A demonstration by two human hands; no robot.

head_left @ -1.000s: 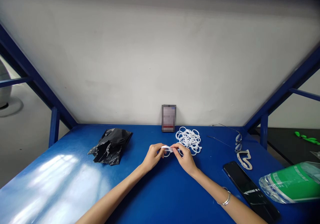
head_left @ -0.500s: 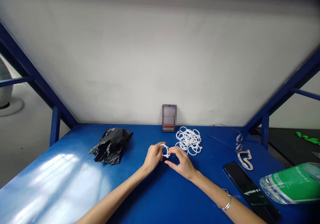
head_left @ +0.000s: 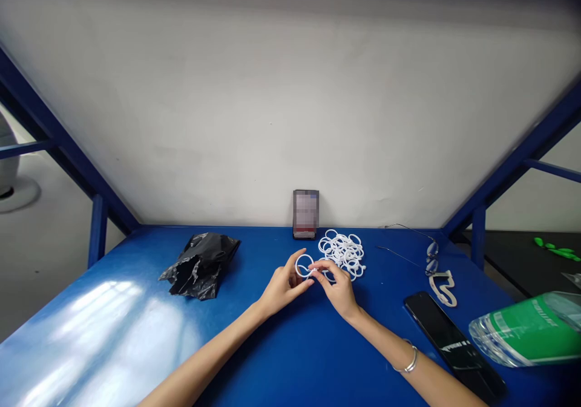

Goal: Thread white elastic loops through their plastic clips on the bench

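A thin white ring [head_left: 296,269] with a small knob is held up above the blue tabletop. My right hand [head_left: 338,289] pinches it at its right side, between thumb and fingertips. My left hand [head_left: 281,287] is at the ring's left, with thumb and index finger spread apart around it. The left thumb tip reaches close to the right fingertips; whether the left fingers touch the ring I cannot tell. Just beyond my right hand lies a loose pile of similar white rings [head_left: 341,248], some overlapping.
A crumpled black plastic bag [head_left: 204,265] lies at left. A phone [head_left: 305,214] leans upright against the wall. On the right are eyeglasses [head_left: 431,258], a white strap-like piece [head_left: 445,292], a dark phone [head_left: 454,343] and a green-labelled bottle [head_left: 531,331]. Blue frame bars border both sides.
My left hand has gone from gripping the ring to fingers spread apart. The right hand has closed into a pinch on the ring, which now faces more toward me.
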